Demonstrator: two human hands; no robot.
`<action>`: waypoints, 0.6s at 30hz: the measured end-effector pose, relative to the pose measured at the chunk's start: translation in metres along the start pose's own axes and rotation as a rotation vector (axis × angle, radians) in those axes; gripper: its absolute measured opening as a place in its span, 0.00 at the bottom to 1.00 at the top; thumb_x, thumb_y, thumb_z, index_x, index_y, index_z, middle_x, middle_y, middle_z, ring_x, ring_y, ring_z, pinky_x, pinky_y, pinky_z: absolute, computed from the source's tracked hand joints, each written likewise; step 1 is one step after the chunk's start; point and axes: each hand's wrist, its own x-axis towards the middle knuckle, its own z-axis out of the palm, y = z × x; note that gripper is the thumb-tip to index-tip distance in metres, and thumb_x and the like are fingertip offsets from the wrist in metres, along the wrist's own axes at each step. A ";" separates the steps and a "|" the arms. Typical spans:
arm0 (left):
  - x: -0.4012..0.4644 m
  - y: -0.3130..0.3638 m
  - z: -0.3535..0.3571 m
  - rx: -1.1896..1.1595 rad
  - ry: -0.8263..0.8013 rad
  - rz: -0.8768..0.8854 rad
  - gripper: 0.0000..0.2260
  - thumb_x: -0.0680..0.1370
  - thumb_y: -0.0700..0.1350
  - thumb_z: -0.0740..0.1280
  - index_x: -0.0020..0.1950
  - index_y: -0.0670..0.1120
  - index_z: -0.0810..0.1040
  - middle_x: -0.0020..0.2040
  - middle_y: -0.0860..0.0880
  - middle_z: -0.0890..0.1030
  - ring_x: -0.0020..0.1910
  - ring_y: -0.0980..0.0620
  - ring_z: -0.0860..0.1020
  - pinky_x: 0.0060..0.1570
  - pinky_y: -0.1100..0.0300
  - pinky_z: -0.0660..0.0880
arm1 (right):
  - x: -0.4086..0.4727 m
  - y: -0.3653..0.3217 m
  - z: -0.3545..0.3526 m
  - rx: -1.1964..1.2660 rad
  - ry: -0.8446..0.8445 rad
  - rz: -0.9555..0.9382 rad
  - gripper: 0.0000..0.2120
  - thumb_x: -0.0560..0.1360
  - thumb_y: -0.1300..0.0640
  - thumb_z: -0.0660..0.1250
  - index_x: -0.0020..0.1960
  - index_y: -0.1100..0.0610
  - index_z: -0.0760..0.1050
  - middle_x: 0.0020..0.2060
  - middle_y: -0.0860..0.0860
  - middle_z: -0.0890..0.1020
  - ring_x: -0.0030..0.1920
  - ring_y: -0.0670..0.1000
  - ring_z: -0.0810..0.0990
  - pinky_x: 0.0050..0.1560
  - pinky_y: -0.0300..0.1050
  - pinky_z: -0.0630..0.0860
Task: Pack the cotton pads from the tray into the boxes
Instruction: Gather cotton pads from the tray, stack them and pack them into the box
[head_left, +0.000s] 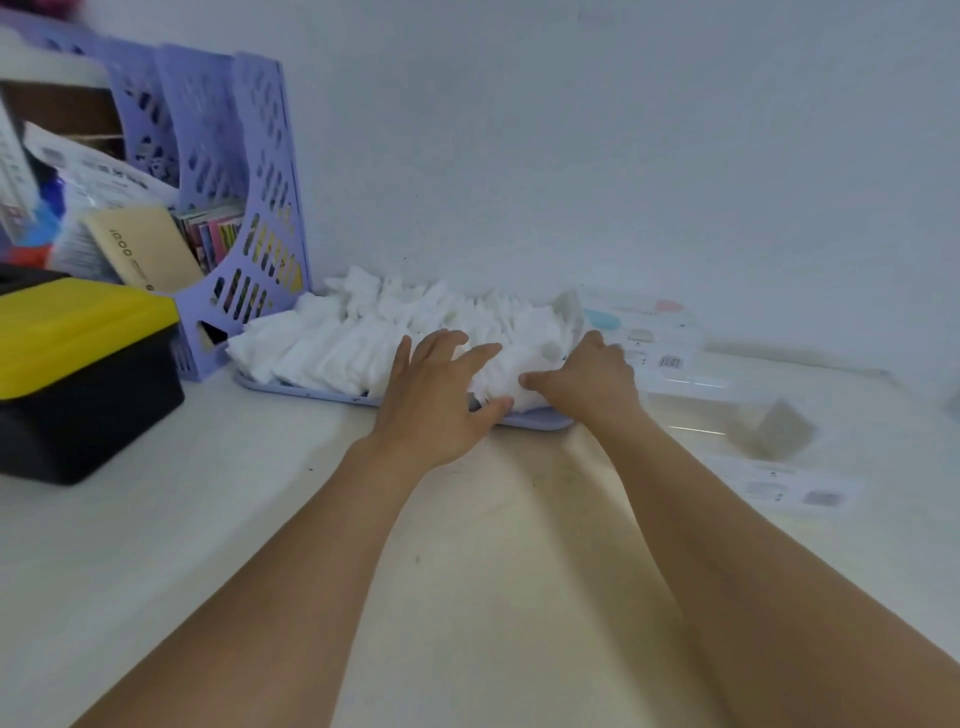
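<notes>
A heap of white cotton pads (363, 332) fills a flat lavender tray (311, 392) against the wall. My left hand (441, 395) lies on the near right part of the heap with fingers spread and the thumb by the tray's rim. My right hand (587, 376) grips a bunch of pads at the tray's right end, fingers curled into them. Clear plastic boxes (670, 358) lie to the right of the tray; another clear box (727, 421) sits nearer, with a label card (784, 486) in front of it.
A lavender file rack (249, 218) with books and packets stands at the back left. A black bin with a yellow lid (78, 374) sits at the left edge. The white wall runs close behind the tray. The pale tabletop (467, 545) spreads in front.
</notes>
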 end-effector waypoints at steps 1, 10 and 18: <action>0.001 0.001 0.001 0.018 -0.020 0.007 0.27 0.78 0.62 0.66 0.75 0.58 0.69 0.76 0.48 0.67 0.79 0.49 0.59 0.79 0.44 0.45 | -0.003 0.001 0.002 0.007 0.069 -0.051 0.34 0.71 0.45 0.75 0.68 0.59 0.66 0.63 0.58 0.72 0.63 0.61 0.73 0.55 0.50 0.72; 0.000 0.002 -0.010 0.030 -0.019 -0.104 0.42 0.71 0.64 0.73 0.79 0.51 0.61 0.72 0.49 0.72 0.75 0.48 0.65 0.79 0.44 0.46 | -0.024 0.004 0.014 0.106 0.169 -0.243 0.18 0.73 0.50 0.71 0.59 0.57 0.74 0.54 0.53 0.77 0.53 0.53 0.75 0.47 0.46 0.70; -0.001 0.007 -0.011 0.064 -0.113 -0.119 0.43 0.72 0.72 0.66 0.79 0.50 0.60 0.75 0.50 0.70 0.76 0.50 0.64 0.79 0.45 0.44 | -0.019 0.011 0.021 0.216 0.107 -0.147 0.27 0.71 0.57 0.73 0.65 0.60 0.66 0.40 0.48 0.73 0.45 0.54 0.77 0.39 0.45 0.69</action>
